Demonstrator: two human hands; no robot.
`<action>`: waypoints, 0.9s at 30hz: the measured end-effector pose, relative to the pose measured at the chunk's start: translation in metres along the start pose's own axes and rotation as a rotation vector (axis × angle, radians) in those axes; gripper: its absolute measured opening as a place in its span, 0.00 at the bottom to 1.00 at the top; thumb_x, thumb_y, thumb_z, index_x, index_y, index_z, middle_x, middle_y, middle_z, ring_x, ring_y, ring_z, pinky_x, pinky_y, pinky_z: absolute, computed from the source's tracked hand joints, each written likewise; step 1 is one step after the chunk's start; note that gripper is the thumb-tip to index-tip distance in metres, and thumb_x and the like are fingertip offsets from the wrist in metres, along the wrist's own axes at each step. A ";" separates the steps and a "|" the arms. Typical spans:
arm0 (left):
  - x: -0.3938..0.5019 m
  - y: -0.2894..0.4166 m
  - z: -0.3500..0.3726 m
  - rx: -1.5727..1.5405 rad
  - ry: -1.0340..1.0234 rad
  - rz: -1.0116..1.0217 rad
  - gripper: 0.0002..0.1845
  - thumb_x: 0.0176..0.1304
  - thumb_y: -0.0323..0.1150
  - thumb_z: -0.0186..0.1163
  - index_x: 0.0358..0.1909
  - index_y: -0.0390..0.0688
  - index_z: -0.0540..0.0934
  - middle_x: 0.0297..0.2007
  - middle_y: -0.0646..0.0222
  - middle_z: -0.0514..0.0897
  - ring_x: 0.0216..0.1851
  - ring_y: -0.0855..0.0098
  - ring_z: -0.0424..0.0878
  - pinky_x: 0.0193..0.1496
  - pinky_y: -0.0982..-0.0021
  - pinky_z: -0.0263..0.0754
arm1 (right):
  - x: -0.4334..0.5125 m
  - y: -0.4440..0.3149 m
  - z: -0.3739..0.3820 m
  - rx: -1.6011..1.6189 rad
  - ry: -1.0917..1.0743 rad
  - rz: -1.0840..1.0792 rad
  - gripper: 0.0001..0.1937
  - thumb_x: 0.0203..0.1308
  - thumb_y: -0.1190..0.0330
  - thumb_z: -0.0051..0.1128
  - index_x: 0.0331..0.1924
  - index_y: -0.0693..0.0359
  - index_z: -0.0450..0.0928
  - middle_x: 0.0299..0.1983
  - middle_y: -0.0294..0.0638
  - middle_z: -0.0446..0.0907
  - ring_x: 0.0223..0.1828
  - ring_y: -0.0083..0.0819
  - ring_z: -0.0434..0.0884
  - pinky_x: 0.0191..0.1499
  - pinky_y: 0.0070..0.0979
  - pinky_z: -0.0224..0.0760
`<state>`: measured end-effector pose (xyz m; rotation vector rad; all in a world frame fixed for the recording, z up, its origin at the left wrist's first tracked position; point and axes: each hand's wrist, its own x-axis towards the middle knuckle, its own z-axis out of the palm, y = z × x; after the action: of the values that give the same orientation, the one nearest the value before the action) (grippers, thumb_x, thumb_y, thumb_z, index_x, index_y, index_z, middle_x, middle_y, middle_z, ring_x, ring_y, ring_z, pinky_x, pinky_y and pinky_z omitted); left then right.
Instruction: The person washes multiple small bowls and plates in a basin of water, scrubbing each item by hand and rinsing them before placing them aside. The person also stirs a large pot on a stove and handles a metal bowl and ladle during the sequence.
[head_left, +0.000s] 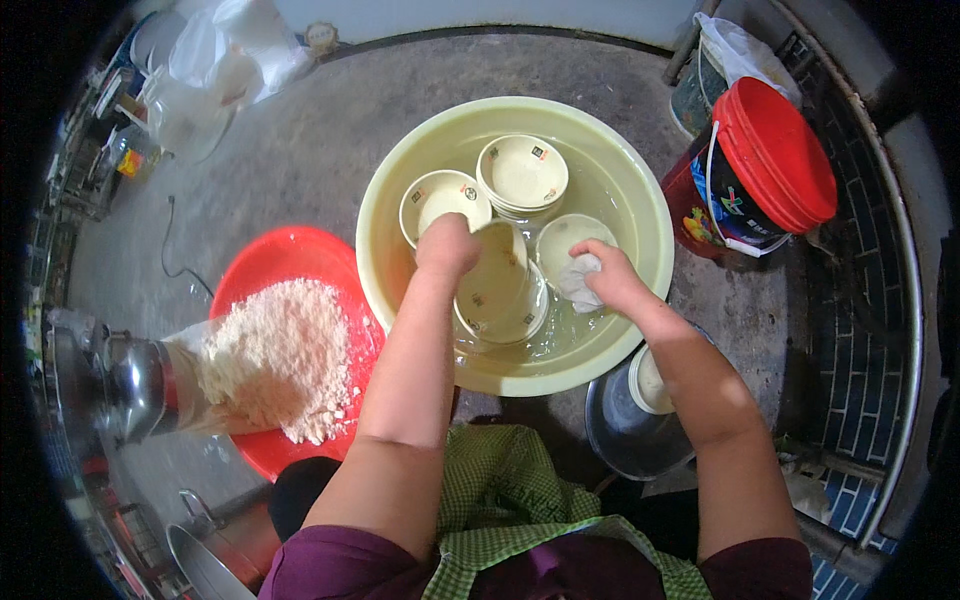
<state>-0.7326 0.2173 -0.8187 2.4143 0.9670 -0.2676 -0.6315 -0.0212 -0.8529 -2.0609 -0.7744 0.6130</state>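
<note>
A wide pale-yellow plastic basin (641, 300) of water stands on the floor before me. My left hand (450, 246) grips the rim of a tilted white bowl (491, 262), though its fingertips are partly hidden. Under that bowl, another white bowl (536, 307) sits in the water. Just beyond my left hand is a white bowl (444, 196) with small printed marks. A stack of similar bowls (523, 171) rises at the far side of the basin. In my right hand (611, 277) is a wet, whitish cloth (581, 283), bunched against a bowl (570, 238) lying in the water.
To the left, a red plastic basin (259, 251) holds a heap of white crumbly material (289, 352). A red-rimmed bucket (750, 172) stands at right by the tiled wall. Close to my right forearm, a metal basin (622, 435) contains stacked bowls (651, 382). Plastic bags (217, 60) lie far left.
</note>
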 end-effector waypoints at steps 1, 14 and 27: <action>0.002 -0.001 -0.004 -0.109 -0.012 -0.055 0.18 0.52 0.28 0.53 0.47 0.39 0.76 0.38 0.51 0.82 0.39 0.61 0.83 0.41 0.61 0.79 | 0.002 -0.010 0.003 0.064 0.060 -0.039 0.21 0.45 0.82 0.49 0.47 0.61 0.76 0.36 0.49 0.81 0.41 0.45 0.81 0.49 0.33 0.73; -0.021 0.000 0.097 -1.413 -0.225 -0.317 0.23 0.64 0.41 0.52 0.55 0.38 0.64 0.47 0.54 0.75 0.46 0.56 0.77 0.47 0.56 0.75 | 0.003 -0.023 0.093 -0.444 -0.381 0.238 0.24 0.55 0.71 0.51 0.59 0.52 0.69 0.65 0.47 0.63 0.65 0.38 0.64 0.67 0.50 0.48; -0.020 -0.005 0.100 -1.482 -0.513 -0.385 0.24 0.66 0.50 0.47 0.48 0.38 0.73 0.42 0.56 0.79 0.42 0.63 0.79 0.40 0.56 0.79 | -0.002 -0.031 0.079 -0.455 -0.170 -0.323 0.16 0.57 0.72 0.49 0.51 0.56 0.74 0.44 0.51 0.79 0.49 0.46 0.78 0.69 0.50 0.47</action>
<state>-0.7496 0.1547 -0.8980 0.7608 0.8594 -0.1718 -0.6940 0.0331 -0.8690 -2.2304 -1.4201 0.4618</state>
